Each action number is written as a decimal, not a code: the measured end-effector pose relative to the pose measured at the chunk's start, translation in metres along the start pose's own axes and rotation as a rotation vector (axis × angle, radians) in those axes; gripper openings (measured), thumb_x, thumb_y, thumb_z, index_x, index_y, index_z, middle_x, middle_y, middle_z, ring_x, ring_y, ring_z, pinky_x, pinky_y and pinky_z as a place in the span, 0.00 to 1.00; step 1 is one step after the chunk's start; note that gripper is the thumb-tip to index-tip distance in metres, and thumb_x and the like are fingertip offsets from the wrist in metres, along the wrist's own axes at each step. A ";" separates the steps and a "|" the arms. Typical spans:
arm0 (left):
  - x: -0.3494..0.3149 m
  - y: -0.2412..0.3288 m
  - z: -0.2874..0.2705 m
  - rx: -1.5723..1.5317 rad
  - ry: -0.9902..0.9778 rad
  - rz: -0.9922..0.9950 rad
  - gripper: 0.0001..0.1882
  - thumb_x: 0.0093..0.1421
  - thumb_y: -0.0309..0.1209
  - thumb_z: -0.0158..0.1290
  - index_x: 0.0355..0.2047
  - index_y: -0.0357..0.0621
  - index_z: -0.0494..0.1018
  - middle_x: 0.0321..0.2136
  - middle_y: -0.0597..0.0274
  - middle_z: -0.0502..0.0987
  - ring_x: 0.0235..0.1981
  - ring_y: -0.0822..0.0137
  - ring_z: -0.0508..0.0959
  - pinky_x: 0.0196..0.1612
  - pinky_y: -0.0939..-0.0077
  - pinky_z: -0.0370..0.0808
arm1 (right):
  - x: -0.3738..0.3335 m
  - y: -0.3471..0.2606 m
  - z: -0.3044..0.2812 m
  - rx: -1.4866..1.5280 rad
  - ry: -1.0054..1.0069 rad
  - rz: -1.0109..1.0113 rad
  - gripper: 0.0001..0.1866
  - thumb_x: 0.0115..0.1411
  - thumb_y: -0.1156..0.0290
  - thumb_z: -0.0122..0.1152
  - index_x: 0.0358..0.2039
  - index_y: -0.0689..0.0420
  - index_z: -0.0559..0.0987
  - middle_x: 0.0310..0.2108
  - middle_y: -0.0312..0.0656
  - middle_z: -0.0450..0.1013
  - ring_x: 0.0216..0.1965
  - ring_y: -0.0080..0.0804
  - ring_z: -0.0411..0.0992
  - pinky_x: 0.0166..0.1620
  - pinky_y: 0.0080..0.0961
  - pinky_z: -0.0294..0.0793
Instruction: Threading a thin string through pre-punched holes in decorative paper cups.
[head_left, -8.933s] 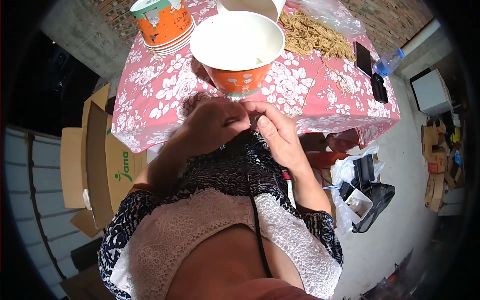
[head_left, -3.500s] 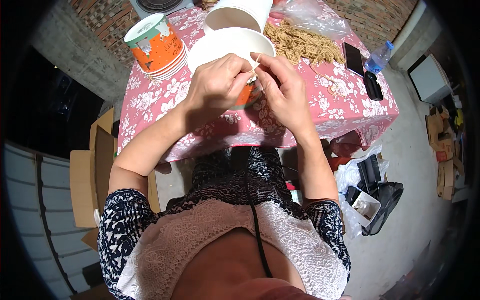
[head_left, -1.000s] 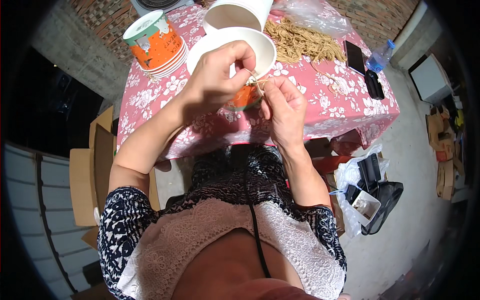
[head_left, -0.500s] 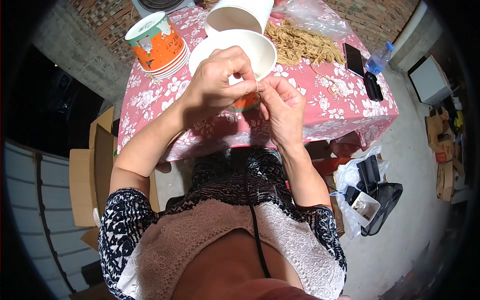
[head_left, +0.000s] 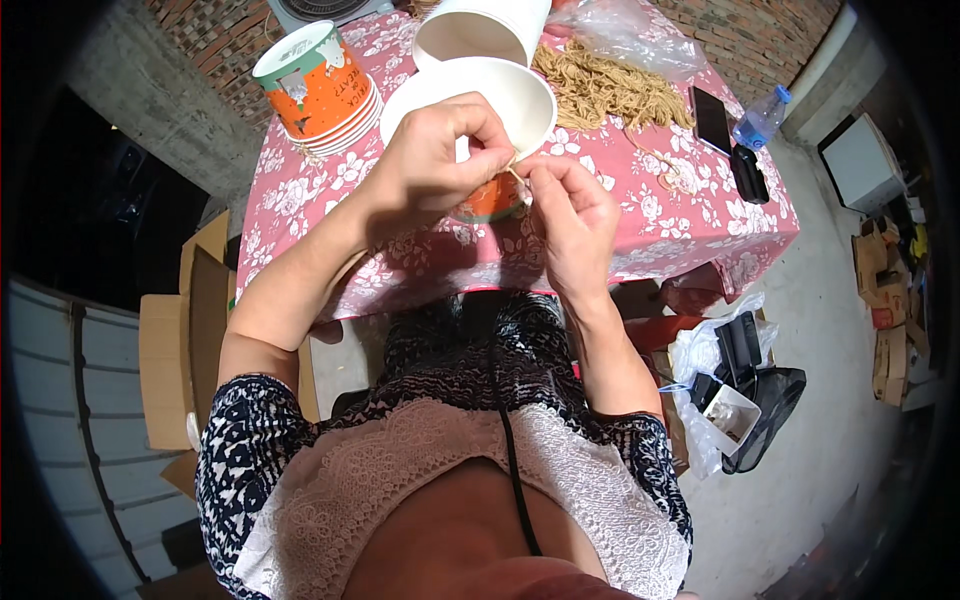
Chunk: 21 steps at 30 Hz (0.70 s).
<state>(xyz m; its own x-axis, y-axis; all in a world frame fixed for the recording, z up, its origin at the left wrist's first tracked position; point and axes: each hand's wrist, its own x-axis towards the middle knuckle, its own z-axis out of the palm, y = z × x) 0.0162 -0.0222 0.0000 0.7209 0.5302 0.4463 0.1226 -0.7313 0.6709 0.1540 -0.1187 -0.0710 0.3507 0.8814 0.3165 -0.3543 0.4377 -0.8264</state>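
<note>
A short piece of tan string [head_left: 515, 173] runs between my two hands, over the side of a paper bucket. My left hand [head_left: 435, 150] pinches it between thumb and fingertips, wrist bent over the bucket. The thumb and forefinger of my right hand [head_left: 580, 210] are closed on the string's other end. Beneath my hands the bucket lies on its side, its white mouth [head_left: 538, 95] facing away and its orange printed wall [head_left: 482, 204] partly covered by my left hand. Whether the string passes through the bucket's wall is hidden.
Stacked orange buckets [head_left: 325, 95] stand at the left; a white bucket [head_left: 480, 35] lies beyond. Tan cord [head_left: 610, 90] is heaped under a clear bag [head_left: 630, 40]. A phone [head_left: 711, 120], black case [head_left: 747, 175] and bottle [head_left: 763, 117] are at the right of the flowered tablecloth [head_left: 650, 235].
My hands have drawn slightly apart, the right one shifting a little right, so the string between the fingertips now shows. The bucket lies nearly where it was.
</note>
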 end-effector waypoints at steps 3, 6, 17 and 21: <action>0.002 0.003 -0.002 -0.092 -0.003 -0.152 0.08 0.56 0.28 0.55 0.28 0.33 0.76 0.24 0.64 0.76 0.28 0.75 0.74 0.33 0.79 0.72 | -0.013 -0.009 -0.005 -0.262 0.063 -0.122 0.05 0.64 0.77 0.58 0.38 0.64 0.79 0.23 0.28 0.71 0.21 0.10 0.61 0.23 0.13 0.61; 0.003 0.005 -0.003 -0.165 -0.021 -0.280 0.08 0.55 0.28 0.54 0.28 0.33 0.75 0.22 0.66 0.74 0.27 0.77 0.72 0.31 0.80 0.71 | -0.029 -0.018 -0.011 -0.718 0.117 -0.321 0.07 0.57 0.81 0.62 0.37 0.64 0.79 0.23 0.39 0.74 0.23 0.21 0.71 0.28 0.20 0.70; 0.007 -0.001 -0.001 0.018 0.009 -0.304 0.08 0.56 0.27 0.51 0.25 0.32 0.74 0.17 0.66 0.71 0.23 0.77 0.68 0.26 0.78 0.67 | -0.061 -0.001 -0.035 -0.887 0.142 -0.333 0.01 0.58 0.80 0.61 0.32 0.63 0.78 0.23 0.46 0.75 0.22 0.36 0.75 0.28 0.27 0.71; 0.008 -0.020 -0.032 0.015 -0.054 -0.116 0.09 0.60 0.20 0.44 0.37 0.35 0.74 0.32 0.67 0.75 0.36 0.76 0.73 0.43 0.79 0.70 | -0.060 0.000 -0.045 -0.780 0.079 -0.194 0.03 0.60 0.78 0.60 0.32 0.64 0.78 0.23 0.44 0.73 0.22 0.30 0.71 0.28 0.25 0.69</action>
<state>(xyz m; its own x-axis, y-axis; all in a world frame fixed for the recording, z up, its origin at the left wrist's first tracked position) -0.0019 0.0105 0.0093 0.7367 0.5884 0.3332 0.2173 -0.6726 0.7074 0.1726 -0.1799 -0.1107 0.4143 0.7747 0.4776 0.4162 0.3054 -0.8565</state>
